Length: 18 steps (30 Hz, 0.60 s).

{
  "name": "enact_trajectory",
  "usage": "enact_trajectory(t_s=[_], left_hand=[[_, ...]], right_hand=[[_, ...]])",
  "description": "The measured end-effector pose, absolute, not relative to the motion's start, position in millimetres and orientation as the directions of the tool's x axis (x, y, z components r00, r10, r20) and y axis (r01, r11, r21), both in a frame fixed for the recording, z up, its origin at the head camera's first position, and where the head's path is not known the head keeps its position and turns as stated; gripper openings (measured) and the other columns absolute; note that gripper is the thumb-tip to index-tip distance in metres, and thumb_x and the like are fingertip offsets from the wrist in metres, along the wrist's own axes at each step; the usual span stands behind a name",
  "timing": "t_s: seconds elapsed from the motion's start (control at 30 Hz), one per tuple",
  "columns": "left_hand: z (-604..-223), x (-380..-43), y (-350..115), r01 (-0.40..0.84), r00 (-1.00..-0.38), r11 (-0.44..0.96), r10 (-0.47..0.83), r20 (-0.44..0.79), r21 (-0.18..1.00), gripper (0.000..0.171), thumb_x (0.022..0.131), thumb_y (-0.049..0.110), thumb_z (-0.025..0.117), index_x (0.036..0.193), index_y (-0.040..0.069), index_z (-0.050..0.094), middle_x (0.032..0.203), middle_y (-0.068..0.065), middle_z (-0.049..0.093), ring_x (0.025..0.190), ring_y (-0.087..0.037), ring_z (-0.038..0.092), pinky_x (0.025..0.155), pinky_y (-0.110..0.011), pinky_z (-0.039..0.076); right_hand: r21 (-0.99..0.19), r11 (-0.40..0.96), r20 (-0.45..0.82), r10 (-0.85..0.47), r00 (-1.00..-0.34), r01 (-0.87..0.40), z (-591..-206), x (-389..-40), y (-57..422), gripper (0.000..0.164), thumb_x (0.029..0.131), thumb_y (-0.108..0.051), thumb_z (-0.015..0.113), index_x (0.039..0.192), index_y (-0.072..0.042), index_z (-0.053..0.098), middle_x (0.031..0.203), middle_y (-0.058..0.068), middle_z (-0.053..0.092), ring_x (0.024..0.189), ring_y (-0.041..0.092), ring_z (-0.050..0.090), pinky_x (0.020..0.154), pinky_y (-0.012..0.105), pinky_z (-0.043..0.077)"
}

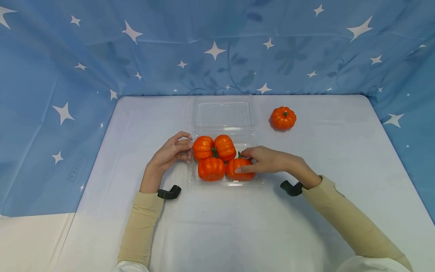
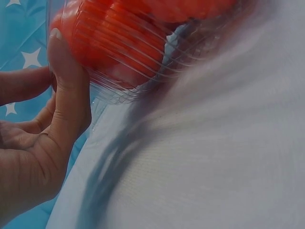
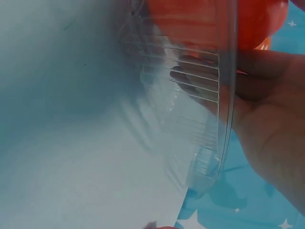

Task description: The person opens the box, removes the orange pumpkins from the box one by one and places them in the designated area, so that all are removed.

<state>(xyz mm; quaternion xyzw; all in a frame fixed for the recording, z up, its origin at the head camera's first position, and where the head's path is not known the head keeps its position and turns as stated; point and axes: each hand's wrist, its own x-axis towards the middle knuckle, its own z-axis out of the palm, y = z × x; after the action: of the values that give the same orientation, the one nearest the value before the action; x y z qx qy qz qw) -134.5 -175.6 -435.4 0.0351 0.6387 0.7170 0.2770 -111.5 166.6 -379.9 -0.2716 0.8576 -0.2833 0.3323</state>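
Toy pumpkins, orange with green stems, sit in the base of a clear plastic clamshell container (image 1: 249, 139). My right hand (image 1: 268, 158) reaches in from the right and grips the front right pumpkin (image 1: 231, 170); in the right wrist view its fingers (image 3: 200, 78) show through the ribbed wall. Beside it is the front left pumpkin (image 1: 211, 169), with a rear left pumpkin (image 1: 202, 148) and a rear middle pumpkin (image 1: 225, 147) behind. At the left edge, my left hand (image 1: 173, 151) holds the container's side, its thumb (image 2: 66, 71) against the outer wall.
The container's lid (image 1: 224, 113) lies folded back, away from me. Another pumpkin (image 1: 283, 118) stands on the white tabletop (image 1: 333, 139) at the far right. A blue curtain (image 1: 153, 71) with white stars hangs behind the table.
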Motion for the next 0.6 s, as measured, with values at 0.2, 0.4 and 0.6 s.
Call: enact_trajectory(t_s=[0.2,0.4,0.6], left_hand=[[-436.4,-135.0,-176.0,-0.35,-0.846,-0.023,0.436,-0.306,0.936,0.017,0.104,0.003,0.05,0.12,0.006,0.045,0.075,-0.005,0.058,0.064,-0.019,0.058,0.06,-0.03,0.059],[-435.6,-135.5,-176.1,-0.348,-0.847,-0.019,0.435,-0.306,0.937,0.017,0.104,0.004,0.05,0.121,0.007,0.045,0.075,-0.005,0.059,0.063,-0.019,0.058,0.06,-0.031,0.059],[-435.9,-135.4,-175.7,-0.354,-0.845,-0.022,0.436,-0.31,0.935,0.02,0.104,0.003,0.05,0.123,0.003,0.043,0.074,-0.005,0.059,0.061,-0.019,0.059,0.058,-0.03,0.058]], right_hand=[[-0.659,0.697,-0.449,-0.666,-0.596,-0.282,-380.3,-111.2,165.9,0.06,0.095,-0.048,0.07,0.133,-0.001,0.063,0.109,0.001,0.068,0.099,0.017,0.06,0.087,0.033,0.055],[-0.682,0.667,-0.423,-0.694,-0.582,-0.3,-379.4,-110.5,168.1,0.059,0.095,-0.044,0.072,0.137,-0.005,0.06,0.123,0.001,0.068,0.108,0.018,0.06,0.099,0.042,0.055],[-0.716,0.628,-0.385,-0.719,-0.578,-0.304,-377.5,-108.0,168.9,0.058,0.094,-0.04,0.073,0.137,-0.005,0.058,0.127,0.003,0.067,0.112,0.019,0.06,0.101,0.047,0.054]])
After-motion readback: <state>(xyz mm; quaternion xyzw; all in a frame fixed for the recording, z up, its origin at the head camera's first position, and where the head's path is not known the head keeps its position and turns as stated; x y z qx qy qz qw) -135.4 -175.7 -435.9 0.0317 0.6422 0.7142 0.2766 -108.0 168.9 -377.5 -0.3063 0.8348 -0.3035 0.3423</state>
